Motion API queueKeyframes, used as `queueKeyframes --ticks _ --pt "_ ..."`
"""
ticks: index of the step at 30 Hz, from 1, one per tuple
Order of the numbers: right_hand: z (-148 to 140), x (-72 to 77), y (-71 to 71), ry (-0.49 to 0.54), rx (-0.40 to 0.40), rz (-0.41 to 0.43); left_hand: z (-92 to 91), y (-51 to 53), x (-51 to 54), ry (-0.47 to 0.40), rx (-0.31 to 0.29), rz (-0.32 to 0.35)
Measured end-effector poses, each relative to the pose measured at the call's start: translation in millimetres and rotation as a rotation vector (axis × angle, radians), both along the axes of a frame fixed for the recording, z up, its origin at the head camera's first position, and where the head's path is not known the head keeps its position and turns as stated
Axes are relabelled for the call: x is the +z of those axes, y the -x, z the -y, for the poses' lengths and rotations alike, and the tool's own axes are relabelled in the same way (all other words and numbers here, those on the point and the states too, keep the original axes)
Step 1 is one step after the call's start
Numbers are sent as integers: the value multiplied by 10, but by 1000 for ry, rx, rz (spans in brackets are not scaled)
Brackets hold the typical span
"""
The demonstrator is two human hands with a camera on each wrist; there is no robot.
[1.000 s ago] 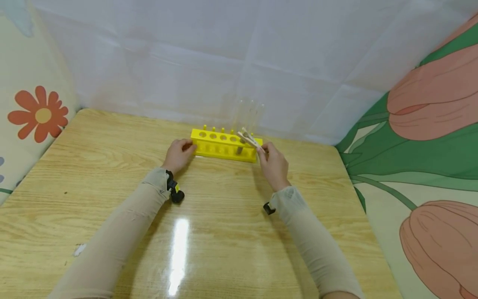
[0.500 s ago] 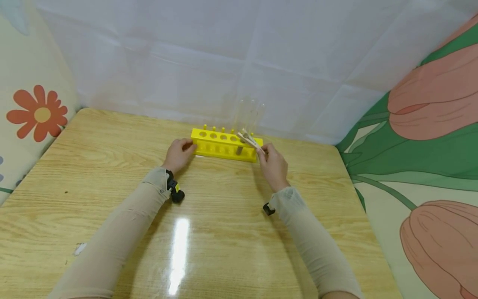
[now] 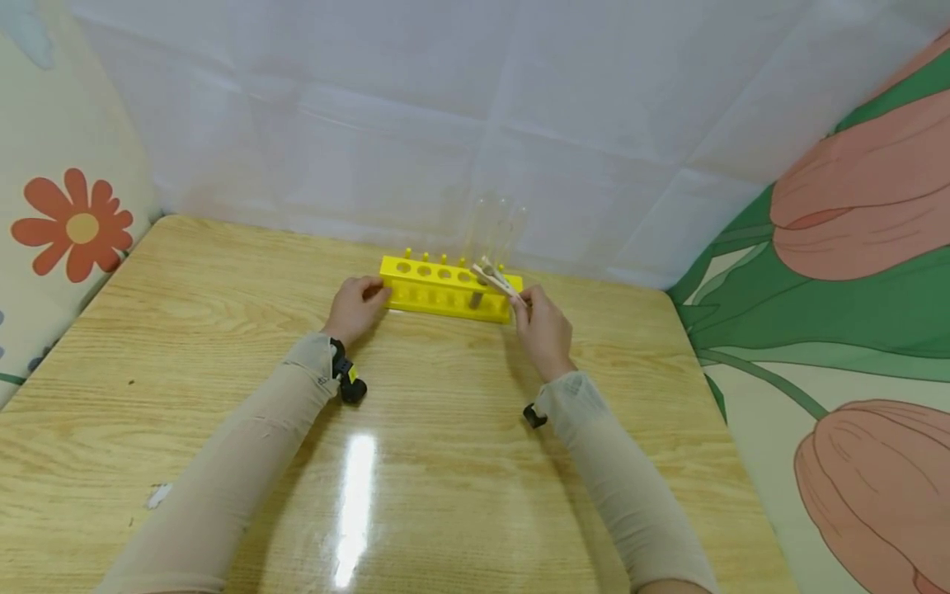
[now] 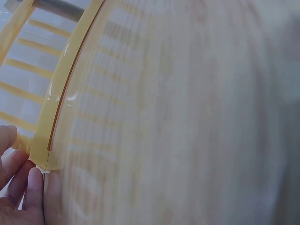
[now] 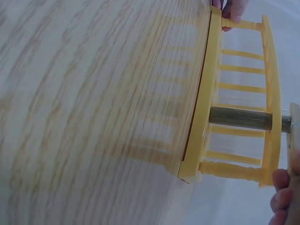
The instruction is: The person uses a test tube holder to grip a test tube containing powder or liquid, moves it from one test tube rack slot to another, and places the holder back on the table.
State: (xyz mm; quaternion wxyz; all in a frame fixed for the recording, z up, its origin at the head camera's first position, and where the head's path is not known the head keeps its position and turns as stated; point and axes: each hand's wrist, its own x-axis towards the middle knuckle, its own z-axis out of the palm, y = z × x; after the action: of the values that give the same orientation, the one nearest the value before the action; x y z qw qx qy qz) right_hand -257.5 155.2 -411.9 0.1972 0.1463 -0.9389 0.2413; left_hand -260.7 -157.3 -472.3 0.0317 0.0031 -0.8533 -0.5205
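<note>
A yellow test tube rack point(image 3: 438, 308) stands near the back of the table. My left hand point(image 3: 355, 308) grips its left end post; in the left wrist view the fingers point(image 4: 15, 161) curl around that post. My right hand point(image 3: 546, 332) holds a wooden test tube clamp point(image 3: 499, 280) by its handle at the rack's right end. The clamp's jaws are around a glass test tube that stands in a rack hole. Its lower part shows grey-green contents point(image 5: 241, 118) in the right wrist view. The tube's upper part is hard to see in the head view.
Several clear glass tubes point(image 3: 478, 227) rise behind the rack's right half, in front of the white cloth point(image 3: 356, 148). Short yellow pegs point(image 3: 425, 257) line the rack's back. Floral panels point(image 3: 853, 346) flank the wooden table point(image 3: 438, 462). A white scrap mark point(image 3: 159, 495) lies at left front.
</note>
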Motion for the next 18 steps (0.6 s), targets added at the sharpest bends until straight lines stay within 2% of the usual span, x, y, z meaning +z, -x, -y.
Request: queueKeyframes --ticks 11,18 --pt "-13 -21 24 -38 12 -58 7 0 -11 -3 2 -4" --pt "-13 -29 29 -49 8 -58 0 -3 -5 1 7 -1"
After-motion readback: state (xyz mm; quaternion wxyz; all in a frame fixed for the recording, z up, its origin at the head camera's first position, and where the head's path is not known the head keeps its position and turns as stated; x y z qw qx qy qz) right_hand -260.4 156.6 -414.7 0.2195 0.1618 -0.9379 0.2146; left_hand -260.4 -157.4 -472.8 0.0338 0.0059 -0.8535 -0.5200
